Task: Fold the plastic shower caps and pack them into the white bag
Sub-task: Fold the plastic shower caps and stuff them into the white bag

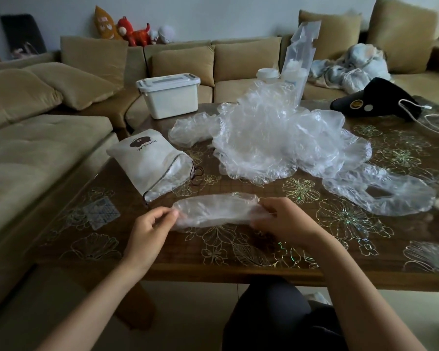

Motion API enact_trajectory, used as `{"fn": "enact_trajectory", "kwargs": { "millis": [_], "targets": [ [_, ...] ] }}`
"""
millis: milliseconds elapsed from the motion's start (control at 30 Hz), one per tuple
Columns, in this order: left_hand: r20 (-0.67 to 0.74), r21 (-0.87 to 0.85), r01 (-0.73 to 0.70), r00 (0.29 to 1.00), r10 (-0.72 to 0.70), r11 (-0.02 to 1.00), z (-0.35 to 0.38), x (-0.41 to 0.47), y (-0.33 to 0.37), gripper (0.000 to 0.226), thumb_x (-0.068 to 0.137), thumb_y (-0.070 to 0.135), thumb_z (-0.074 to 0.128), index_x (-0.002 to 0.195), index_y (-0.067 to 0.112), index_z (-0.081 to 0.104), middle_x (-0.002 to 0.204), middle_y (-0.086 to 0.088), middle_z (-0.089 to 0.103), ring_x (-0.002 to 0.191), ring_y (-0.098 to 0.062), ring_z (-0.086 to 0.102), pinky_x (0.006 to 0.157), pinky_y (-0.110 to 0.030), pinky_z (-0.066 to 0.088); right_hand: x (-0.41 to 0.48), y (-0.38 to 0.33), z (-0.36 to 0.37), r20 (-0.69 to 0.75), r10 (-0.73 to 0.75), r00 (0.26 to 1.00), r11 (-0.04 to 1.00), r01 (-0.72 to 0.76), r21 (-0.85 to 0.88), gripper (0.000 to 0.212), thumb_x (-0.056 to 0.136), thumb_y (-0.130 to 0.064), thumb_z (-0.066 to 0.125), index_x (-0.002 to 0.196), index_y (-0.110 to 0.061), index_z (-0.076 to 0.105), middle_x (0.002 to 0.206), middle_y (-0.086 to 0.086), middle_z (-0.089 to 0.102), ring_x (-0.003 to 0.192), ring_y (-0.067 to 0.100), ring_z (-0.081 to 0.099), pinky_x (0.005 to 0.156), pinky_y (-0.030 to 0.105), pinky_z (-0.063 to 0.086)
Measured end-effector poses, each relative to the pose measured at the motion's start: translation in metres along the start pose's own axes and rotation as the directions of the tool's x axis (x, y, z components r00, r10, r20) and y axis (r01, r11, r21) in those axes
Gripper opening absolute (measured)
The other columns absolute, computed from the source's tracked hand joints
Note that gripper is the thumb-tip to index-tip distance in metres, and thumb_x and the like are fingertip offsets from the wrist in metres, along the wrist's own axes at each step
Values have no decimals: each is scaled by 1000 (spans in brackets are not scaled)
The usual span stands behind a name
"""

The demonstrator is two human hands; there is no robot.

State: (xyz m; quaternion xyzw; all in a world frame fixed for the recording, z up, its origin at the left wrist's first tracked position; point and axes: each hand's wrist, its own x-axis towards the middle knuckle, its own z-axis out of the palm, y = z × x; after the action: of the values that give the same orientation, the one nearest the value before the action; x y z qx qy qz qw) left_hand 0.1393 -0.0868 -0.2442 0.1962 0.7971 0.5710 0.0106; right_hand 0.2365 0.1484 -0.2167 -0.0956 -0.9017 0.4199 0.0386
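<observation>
Both hands at lower centre of frame, apart, one on each end of a flattened shower cap (213,210) held as a long strip over the desk (238,259). Left hand (152,224): thumb and fingertips pinch the strip's left end. Right hand (281,221): fingers curled round the right end. White bag (150,160) lies on its side left of centre, mouth open toward the strip, clear plastic inside. Pile of shower caps (276,138) loose at centre right, well apart from the hands
</observation>
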Motion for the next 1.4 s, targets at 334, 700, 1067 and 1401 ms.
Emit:
{"fn": "enact_trajectory", "kwargs": {
  "millis": [334,700,1067,1401],
  "targets": [
    [-232,607,108,972,45,787,19,5,4,44,98,37,38,61,13,44,49,1,44,45,-17,45,41,-26,23,28,0,23,-306,145,941,968,-200,-153,33,93,-42,51,72,-17,52,70,-2,56,62,13,51,57,25,38],
    [-318,735,190,945,83,651,29,7,-7,33,97,32,40,84,8,58,73,-7,64,59,-24,61,46,-25,32,32,-3,42,-435,100,895,849,-304,-431,35,98,-42,38,97,-12,56,99,3,65,85,24,61,63,28,32],
    [-410,683,325,912,-25,654,17,18,-6,19,95,25,48,95,10,60,85,-8,65,74,-24,62,52,-28,39,39,4,39,-529,67,846,830,-342,-441,21,99,-17,40,114,-11,52,116,8,55,104,23,49,79,29,37],
    [109,608,-316,942,318,728,40,24,43,38,101,23,31,131,12,52,134,0,52,129,-15,42,106,-20,23,40,-18,38,-598,-187,780,967,40,-250,16,94,-4,46,86,-8,59,86,4,58,78,20,48,71,30,37]
  ]
}}
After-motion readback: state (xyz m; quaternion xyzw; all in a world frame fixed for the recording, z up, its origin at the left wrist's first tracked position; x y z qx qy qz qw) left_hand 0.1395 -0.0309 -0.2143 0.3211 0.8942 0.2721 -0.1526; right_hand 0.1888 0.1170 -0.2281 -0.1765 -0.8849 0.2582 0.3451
